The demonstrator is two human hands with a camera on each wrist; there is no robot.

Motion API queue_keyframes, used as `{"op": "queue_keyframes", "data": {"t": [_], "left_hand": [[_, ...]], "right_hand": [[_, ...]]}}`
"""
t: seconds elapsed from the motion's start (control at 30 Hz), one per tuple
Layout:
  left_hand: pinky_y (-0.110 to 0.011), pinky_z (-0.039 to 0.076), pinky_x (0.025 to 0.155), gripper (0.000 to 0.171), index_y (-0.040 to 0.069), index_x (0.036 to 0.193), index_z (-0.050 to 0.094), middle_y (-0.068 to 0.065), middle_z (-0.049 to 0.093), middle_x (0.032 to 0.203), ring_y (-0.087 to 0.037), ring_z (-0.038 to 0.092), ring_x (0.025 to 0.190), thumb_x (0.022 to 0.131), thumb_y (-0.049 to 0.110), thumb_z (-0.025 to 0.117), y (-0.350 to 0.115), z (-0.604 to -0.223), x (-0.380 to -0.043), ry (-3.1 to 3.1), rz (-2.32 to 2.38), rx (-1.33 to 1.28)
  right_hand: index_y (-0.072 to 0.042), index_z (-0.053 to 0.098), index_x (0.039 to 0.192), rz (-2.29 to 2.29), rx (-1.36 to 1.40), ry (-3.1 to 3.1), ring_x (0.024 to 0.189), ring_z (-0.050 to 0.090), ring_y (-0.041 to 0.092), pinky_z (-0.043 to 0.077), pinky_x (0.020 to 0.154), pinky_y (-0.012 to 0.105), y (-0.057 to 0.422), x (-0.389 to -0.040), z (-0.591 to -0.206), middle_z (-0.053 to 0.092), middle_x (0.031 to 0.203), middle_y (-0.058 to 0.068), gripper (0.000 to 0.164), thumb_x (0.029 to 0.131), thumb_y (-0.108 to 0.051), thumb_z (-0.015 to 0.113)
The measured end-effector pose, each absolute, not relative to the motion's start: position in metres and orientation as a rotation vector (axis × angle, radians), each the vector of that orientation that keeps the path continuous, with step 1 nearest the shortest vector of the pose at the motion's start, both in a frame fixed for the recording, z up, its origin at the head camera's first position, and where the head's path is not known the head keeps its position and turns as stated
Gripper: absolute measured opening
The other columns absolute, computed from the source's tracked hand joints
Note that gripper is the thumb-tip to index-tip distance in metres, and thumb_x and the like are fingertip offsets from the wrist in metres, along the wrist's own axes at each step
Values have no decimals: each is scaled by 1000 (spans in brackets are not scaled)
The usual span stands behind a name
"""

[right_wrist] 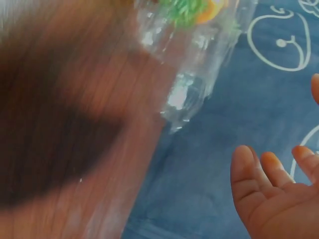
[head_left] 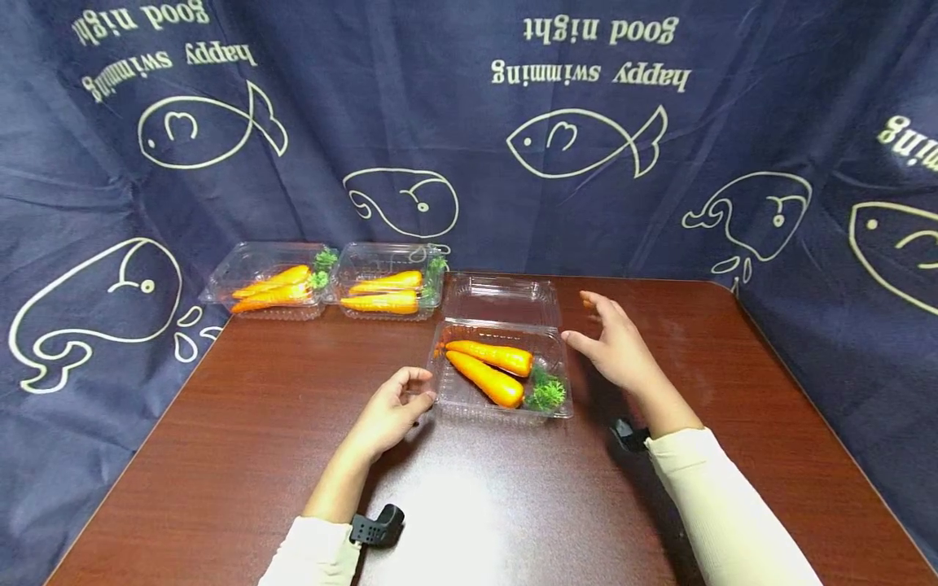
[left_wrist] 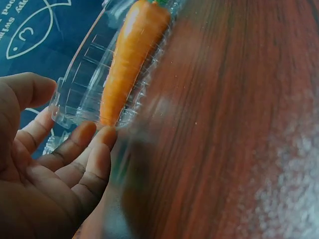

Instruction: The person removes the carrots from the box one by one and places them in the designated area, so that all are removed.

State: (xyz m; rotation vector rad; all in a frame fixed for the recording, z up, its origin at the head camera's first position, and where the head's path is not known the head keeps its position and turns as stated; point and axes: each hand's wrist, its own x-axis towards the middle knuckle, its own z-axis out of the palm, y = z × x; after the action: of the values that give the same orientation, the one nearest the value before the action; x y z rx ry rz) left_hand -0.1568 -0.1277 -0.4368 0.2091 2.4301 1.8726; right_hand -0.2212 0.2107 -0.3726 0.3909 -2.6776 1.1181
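An opened clear plastic clamshell box [head_left: 476, 404] lies on the table. In it are two orange carrots, one farther back [head_left: 494, 356] and one nearer [head_left: 487, 380], with green leafy tops [head_left: 545, 393] at the right end. My left hand [head_left: 388, 415] is at the box's left end, fingers loosely bent. In the left wrist view its fingertips [left_wrist: 82, 132] appear to touch the box's end, beside a carrot's tip [left_wrist: 109, 112]. Just off the box's right side, my right hand [head_left: 615, 346] hovers with fingers spread and holds nothing. The right wrist view is partly blurred.
Two closed clear boxes, a left one [head_left: 245, 264] and a right one [head_left: 366, 259], stand at the back left with carrots inside. The raised lid [head_left: 501, 301] leans back behind the opened box. A blue printed cloth [head_left: 469, 122] hangs behind the brown table [head_left: 308, 391].
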Motion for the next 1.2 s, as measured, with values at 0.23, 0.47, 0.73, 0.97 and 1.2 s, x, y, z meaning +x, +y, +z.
{"op": "queue_keyframes", "data": {"t": [0.23,0.47,0.73,0.97,1.2], "left_hand": [[-37,53,73,31,-2,123,57,-22,57,129,-29,65,101,93,4,62,-125,-436,-159,2376,1894,190],[-32,50,70,34,-1,126,55,-21,56,130,-25,63,90,92,1,61,-123,-436,-160,2328,1912,199],[-35,51,76,37,-2,128,52,-22,53,134,-27,64,100,92,1,61,-123,-440,-162,2277,1910,236],[-32,49,78,50,-2,140,45,-24,46,141,-29,61,104,92,1,59,-126,-442,-166,2248,1875,324],[-36,50,89,56,-1,143,42,-24,42,145,-38,56,119,90,3,60,-127,-444,-173,2227,1859,380]], "right_hand": [[7,40,143,1146,413,-2782,127,45,47,35,104,58,218,-248,-380,47,138,33,64,92,-18,70],[6,38,145,1245,317,-2903,125,50,43,40,102,55,217,-271,-392,45,143,29,61,97,-21,65],[14,35,143,1507,157,-2937,91,66,25,54,79,40,213,-293,-404,55,128,30,57,101,-17,58],[14,36,142,1743,31,-2904,73,58,10,53,71,28,212,-307,-413,59,107,18,49,101,-11,52],[13,37,141,1955,-78,-2815,67,55,8,51,62,20,205,-318,-413,52,100,11,45,102,-4,47]]}}
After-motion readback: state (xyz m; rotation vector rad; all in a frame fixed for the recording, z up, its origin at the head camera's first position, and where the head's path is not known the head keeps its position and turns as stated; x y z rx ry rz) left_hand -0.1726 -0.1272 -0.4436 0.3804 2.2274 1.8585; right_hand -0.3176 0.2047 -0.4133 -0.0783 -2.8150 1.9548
